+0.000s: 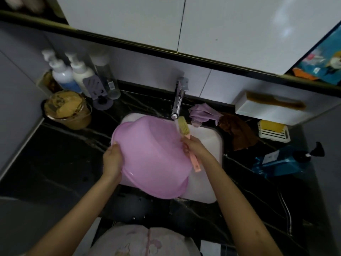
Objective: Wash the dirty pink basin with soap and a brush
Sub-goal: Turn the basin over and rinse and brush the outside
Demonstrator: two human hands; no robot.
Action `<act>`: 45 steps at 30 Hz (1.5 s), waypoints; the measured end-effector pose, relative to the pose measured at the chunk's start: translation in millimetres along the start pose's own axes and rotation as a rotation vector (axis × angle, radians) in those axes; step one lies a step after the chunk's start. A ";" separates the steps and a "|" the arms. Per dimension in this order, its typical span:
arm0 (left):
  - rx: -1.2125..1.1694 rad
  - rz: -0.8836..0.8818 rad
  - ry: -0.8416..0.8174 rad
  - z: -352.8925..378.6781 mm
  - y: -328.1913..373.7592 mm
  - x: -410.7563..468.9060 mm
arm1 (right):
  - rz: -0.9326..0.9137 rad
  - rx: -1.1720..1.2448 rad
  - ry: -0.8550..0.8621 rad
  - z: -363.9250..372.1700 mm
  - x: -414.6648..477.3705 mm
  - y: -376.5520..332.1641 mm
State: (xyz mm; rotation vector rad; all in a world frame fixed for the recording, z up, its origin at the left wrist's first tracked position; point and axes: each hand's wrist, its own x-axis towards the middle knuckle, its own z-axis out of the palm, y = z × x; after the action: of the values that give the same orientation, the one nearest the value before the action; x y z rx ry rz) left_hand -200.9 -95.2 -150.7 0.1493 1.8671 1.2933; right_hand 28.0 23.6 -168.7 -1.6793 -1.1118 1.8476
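The pink basin [149,156] is tilted over the white sink [206,145], its opening facing left and toward me. My left hand [111,161] grips its left rim. My right hand [191,145] holds a brush by its pink handle [195,161]. The brush's yellow bristles [183,126] point up at the basin's far right edge, just under the chrome tap [178,100]. A thin stream of water falls from the tap onto the bristles.
Black marble counter [64,163] surrounds the sink. At the back left stand pump bottles [62,74] and a brown lidded pot [68,109]. To the right lie a purple cloth [203,111], a brown cloth [238,132], a yellow soap in a white dish [273,130] and a blue pump bottle [282,161] on its side.
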 end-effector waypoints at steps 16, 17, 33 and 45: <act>0.005 0.033 0.038 11.4 -5.9 -9.8 | -0.251 -0.636 -0.025 26.6 51.9 -34.4; -0.010 0.028 0.036 14.6 -7.4 -12.1 | -0.260 -0.662 -0.012 27.0 45.0 -33.4; -0.039 0.007 0.133 20.7 -7.1 -8.3 | -0.447 -0.729 -0.131 -18.8 -19.5 12.0; -0.027 -0.014 0.118 20.8 -4.4 -4.9 | -0.387 -0.657 -0.231 -22.5 -44.5 16.9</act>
State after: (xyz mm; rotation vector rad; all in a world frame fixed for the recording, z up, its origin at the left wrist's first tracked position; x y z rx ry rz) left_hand -182.1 -84.8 -154.1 0.0467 1.9457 1.3424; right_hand 61.8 -13.5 -152.6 -1.4099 -2.1465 1.5370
